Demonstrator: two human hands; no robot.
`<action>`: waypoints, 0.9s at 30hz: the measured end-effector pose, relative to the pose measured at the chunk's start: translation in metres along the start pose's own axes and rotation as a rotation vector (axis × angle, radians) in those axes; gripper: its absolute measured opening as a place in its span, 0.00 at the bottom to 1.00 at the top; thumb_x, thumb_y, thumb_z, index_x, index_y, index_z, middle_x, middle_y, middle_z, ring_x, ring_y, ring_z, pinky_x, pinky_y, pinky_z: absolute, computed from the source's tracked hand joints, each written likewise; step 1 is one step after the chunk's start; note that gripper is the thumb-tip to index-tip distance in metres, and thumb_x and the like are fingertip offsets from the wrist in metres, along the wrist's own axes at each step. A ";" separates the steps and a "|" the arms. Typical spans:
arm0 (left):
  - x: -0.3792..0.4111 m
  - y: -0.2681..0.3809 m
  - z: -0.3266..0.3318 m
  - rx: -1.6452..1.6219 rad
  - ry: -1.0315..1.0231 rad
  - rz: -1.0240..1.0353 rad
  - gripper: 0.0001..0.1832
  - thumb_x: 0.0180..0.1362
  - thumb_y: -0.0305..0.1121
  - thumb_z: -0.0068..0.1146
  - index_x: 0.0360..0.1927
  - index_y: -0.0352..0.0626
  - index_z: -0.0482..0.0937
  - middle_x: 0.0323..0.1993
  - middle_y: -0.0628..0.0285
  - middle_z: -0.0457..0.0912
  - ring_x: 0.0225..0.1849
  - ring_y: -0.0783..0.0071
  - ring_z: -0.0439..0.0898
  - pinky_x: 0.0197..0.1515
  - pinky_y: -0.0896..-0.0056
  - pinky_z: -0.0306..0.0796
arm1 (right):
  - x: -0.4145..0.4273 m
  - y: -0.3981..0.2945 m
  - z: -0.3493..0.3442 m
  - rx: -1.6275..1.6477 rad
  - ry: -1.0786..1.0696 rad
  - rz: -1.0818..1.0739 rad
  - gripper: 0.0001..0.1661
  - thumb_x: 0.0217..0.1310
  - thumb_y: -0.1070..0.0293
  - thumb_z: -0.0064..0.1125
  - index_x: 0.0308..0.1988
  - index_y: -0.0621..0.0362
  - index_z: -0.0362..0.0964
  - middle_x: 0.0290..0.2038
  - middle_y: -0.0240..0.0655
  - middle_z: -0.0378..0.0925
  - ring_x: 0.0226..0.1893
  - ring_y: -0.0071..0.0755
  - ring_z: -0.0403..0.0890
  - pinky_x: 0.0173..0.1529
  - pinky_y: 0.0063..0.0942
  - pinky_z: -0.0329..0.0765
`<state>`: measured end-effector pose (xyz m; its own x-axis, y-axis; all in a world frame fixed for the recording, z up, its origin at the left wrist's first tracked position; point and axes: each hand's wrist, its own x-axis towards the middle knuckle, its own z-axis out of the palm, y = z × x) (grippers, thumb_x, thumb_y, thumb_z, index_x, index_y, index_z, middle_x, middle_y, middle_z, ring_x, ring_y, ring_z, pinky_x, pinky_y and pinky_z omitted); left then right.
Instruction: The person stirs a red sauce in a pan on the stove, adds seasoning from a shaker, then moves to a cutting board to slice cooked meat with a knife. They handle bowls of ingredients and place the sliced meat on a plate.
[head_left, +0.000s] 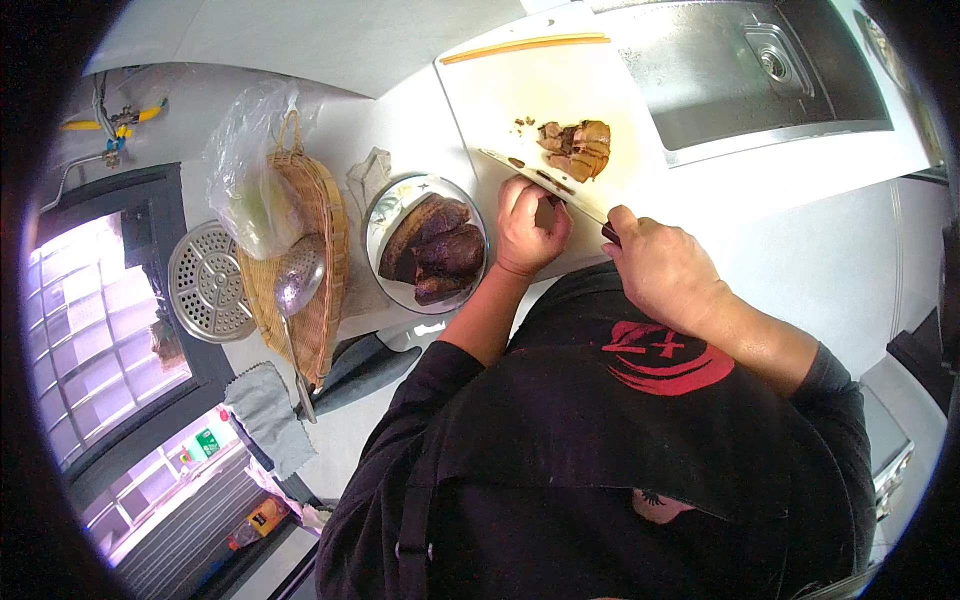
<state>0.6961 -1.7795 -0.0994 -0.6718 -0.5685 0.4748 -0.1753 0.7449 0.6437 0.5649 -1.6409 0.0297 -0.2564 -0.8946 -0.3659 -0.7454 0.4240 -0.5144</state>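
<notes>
My right hand (664, 262) grips the dark handle of a kitchen knife (574, 196), whose blade slants up and left over the white cutting board (517, 90). Dark meat bits cling to the blade. Curled close against the blade's near side, my left hand (527, 229) holds a dark piece of meat (552, 216), mostly hidden by the fingers. Beyond the blade lies a small group of sliced cooked meat (581, 150), with crumbs beside it. Left of my left hand, a round plate (386, 202) bears several dark, cured-looking meat pieces (450, 247).
Chopsticks (525, 49) lie along the board's far edge. A steel sink (712, 82) is at the upper right. Further left are a wicker basket (330, 300), a plastic bag (259, 195), a perforated ladle (300, 281), a steamer rack (210, 281) and a grey cloth (270, 420).
</notes>
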 end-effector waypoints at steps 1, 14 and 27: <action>0.000 -0.001 0.000 0.004 -0.006 -0.001 0.15 0.38 0.20 0.60 0.34 0.40 0.73 0.35 0.54 0.74 0.40 0.50 0.74 0.43 0.58 0.70 | 0.000 0.000 -0.001 -0.004 -0.007 -0.001 0.13 0.63 0.65 0.52 0.39 0.63 0.63 0.27 0.51 0.77 0.29 0.55 0.81 0.36 0.44 0.78; -0.003 -0.007 0.003 0.029 -0.016 0.000 0.16 0.39 0.22 0.61 0.36 0.40 0.74 0.37 0.52 0.75 0.42 0.49 0.75 0.45 0.57 0.71 | -0.003 0.001 -0.008 0.023 -0.063 -0.008 0.11 0.63 0.68 0.47 0.39 0.66 0.65 0.25 0.52 0.78 0.29 0.54 0.82 0.36 0.44 0.78; 0.000 -0.004 0.004 0.013 0.006 -0.024 0.16 0.38 0.21 0.60 0.34 0.40 0.73 0.35 0.53 0.74 0.39 0.50 0.75 0.43 0.58 0.71 | 0.012 0.006 0.001 0.069 -0.103 0.019 0.14 0.63 0.66 0.51 0.40 0.67 0.63 0.28 0.56 0.78 0.33 0.60 0.80 0.39 0.49 0.77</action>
<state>0.6939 -1.7808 -0.1041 -0.6626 -0.5887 0.4631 -0.2009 0.7353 0.6473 0.5579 -1.6492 0.0215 -0.2035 -0.8685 -0.4520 -0.6959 0.4530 -0.5572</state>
